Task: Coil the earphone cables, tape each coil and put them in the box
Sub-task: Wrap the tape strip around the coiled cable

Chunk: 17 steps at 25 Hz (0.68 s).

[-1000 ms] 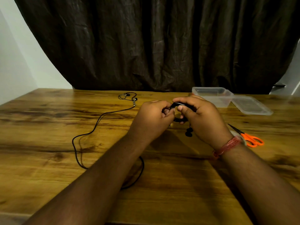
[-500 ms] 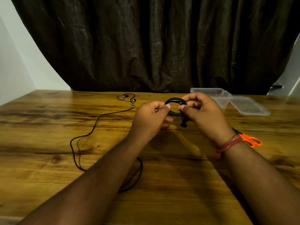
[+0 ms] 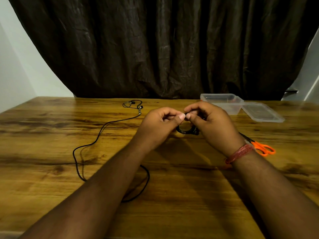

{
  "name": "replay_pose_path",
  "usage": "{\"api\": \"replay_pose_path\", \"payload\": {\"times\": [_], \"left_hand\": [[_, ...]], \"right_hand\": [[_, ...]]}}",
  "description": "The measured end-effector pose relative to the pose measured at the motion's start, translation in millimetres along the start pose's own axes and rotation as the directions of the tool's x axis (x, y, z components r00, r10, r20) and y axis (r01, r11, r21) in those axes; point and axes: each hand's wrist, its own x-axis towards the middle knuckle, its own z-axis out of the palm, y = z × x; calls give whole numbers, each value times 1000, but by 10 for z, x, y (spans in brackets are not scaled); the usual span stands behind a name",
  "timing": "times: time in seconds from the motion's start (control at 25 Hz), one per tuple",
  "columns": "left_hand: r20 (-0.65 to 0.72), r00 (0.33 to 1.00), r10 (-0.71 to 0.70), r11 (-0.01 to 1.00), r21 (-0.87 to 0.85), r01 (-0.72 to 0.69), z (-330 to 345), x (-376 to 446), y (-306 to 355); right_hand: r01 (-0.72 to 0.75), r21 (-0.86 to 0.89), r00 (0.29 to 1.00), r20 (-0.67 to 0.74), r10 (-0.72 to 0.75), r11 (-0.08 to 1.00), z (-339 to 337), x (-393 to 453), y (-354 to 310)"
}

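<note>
**Coil pinched between both hands**

The left hand point(image 3: 159, 124) and right hand point(image 3: 209, 124) pinched the black coil point(image 3: 185, 131) between them, its ring standing roughly upright, facing the person. Beyond the right hand sat the clear box point(image 3: 222, 102) on the table point(image 3: 172, 195).

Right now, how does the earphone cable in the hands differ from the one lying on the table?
The held cable is wound into a small tight coil; the loose cable sprawls uncoiled in long curves.
The held cable is up off the wooden table, pinched between the left hand and right hand; the loose cable lies flat, touched by neither.
The held cable sits centre; the loose cable runs along the left, partly under the left forearm.
Both are thin and black.
</note>
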Motion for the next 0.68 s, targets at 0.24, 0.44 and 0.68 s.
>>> {"api": "replay_pose_path", "payload": {"times": [0.24, 0.44, 0.68], "left_hand": [[2, 995, -95, 942, -322, 91, 13, 27, -2], [32, 988, -151, 840, -522, 145, -34, 46, 6], [98, 990, -97, 905, -406, 129, 25, 3, -10]], "right_hand": [[-81, 204, 996, 52, 71, 976, -30, 31, 34], [-122, 399, 988, 133, 74, 909, -90, 43, 22], [-58, 333, 998, 54, 42, 941, -43, 43, 61]]}}
